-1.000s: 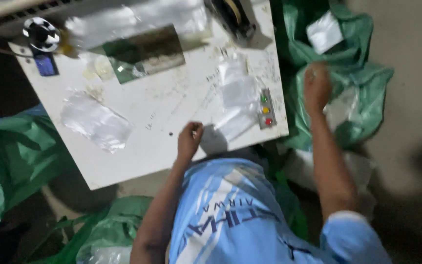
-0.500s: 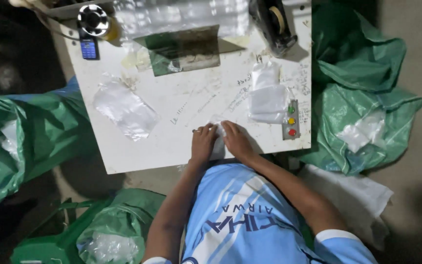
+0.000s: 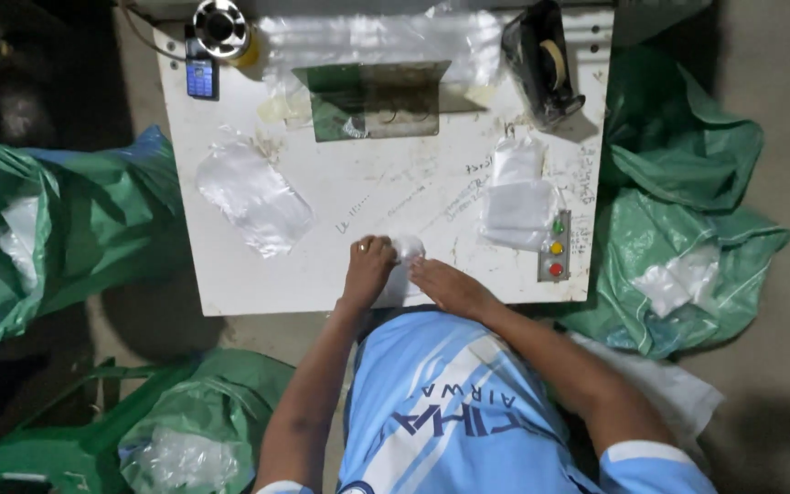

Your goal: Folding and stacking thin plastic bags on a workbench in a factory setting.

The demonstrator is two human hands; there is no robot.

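**White packet now under both hands at the near table edge**

Change noted: a second ago our right hand [image 3: 450,285] was out over the green sacks on the right, with only the left on the table; half a second ago it had come in beside the left. We now log both hands together on one small white plastic packet [image 3: 402,265], so we judge that a fresh piece has been brought to the worktop and is being handled there.

Left hand [image 3: 368,267]: fingers curled, pinching the packet's left side; a ring shows on one finger.
Right hand: laid flatter, fingers nearly closed, pressing the packet's right side and lower part.
Packet: on the white table [image 3: 230,284], at the near edge, mid-width, partly hidden by our hands.

Also on the table: clear bags [image 3: 253,197] to the left, a stack of white packets [image 3: 516,197] to the right, a three-button panel [image 3: 555,247], a black tape dispenser [image 3: 541,59].
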